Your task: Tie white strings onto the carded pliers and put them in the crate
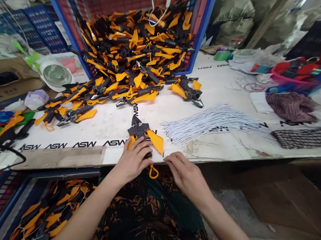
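Note:
My left hand (134,158) lies over the handles of a black and orange pair of pliers (142,132) at the table's near edge, fingers curled on it. An orange loop (153,172) hangs from the tool below the edge. My right hand (181,168) rests just right of it on the table edge, fingers bent down, with nothing visible in them. A fan of white strings (211,123) lies to the right of the tool.
A big heap of the same pliers (132,49) spills from a tipped blue crate (203,25). A blue bin (14,198) with more pliers stands by my left knee. A small fan (56,74), cloths (290,105) and boxes crowd the sides.

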The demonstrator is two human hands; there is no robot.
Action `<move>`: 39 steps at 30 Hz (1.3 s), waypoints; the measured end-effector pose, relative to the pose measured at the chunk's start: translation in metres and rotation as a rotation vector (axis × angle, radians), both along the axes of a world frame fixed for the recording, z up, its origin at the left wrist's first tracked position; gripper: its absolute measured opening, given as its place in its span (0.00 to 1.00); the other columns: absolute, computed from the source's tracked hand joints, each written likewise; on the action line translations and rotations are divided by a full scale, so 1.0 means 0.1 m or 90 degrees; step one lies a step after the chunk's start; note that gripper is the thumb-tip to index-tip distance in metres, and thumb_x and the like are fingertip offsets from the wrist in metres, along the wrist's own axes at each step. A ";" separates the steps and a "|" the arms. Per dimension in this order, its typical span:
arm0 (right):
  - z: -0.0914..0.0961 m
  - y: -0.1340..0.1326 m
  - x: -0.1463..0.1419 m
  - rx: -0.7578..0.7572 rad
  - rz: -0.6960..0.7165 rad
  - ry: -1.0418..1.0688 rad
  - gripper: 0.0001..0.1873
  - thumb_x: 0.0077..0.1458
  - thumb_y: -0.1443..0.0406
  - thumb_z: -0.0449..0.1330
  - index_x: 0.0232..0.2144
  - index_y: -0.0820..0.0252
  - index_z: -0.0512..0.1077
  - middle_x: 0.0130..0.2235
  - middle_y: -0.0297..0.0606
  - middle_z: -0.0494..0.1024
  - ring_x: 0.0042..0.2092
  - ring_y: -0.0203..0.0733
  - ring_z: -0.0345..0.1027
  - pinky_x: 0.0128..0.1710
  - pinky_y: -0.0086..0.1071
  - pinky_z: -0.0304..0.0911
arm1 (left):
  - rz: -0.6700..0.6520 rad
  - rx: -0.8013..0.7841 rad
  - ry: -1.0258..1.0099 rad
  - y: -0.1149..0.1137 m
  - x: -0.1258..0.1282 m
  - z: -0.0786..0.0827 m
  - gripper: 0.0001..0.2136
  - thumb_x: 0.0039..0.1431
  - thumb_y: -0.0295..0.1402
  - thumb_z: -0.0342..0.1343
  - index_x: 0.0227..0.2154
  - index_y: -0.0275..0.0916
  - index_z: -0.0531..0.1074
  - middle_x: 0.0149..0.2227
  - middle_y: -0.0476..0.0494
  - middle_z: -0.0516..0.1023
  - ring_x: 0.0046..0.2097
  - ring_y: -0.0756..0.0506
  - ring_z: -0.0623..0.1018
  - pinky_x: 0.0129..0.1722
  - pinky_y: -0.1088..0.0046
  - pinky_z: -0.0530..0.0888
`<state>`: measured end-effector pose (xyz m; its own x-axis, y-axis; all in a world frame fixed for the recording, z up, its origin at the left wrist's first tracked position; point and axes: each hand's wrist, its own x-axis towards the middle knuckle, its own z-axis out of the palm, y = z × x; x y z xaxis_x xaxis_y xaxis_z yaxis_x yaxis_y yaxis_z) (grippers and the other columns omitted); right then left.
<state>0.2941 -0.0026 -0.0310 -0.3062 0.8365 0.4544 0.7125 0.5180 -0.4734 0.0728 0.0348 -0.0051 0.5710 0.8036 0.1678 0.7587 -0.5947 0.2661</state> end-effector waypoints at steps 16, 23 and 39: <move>0.11 -0.20 -0.59 0.128 0.149 0.097 0.11 0.64 0.71 0.52 0.41 0.59 0.74 0.37 0.40 0.77 0.39 0.42 0.69 0.40 0.36 0.69 | 0.064 -0.168 -0.231 0.16 0.15 0.31 0.13 0.62 0.39 0.57 0.46 0.42 0.76 0.36 0.46 0.83 0.40 0.44 0.80 0.48 0.62 0.72; 0.04 -0.24 -0.64 0.085 0.180 0.152 0.15 0.63 0.71 0.52 0.51 0.60 0.70 0.46 0.44 0.76 0.45 0.43 0.71 0.45 0.37 0.70 | 0.043 0.090 0.026 0.19 0.05 0.41 0.08 0.65 0.31 0.54 0.35 0.45 0.79 0.33 0.47 0.82 0.40 0.43 0.75 0.50 0.54 0.62; -0.21 -0.30 -0.23 -0.011 0.115 0.097 0.18 0.63 0.73 0.49 0.52 0.58 0.69 0.51 0.45 0.75 0.47 0.44 0.74 0.43 0.39 0.75 | -0.093 0.171 0.208 0.30 0.28 0.42 0.11 0.63 0.25 0.51 0.26 0.41 0.75 0.29 0.43 0.75 0.40 0.41 0.71 0.54 0.50 0.59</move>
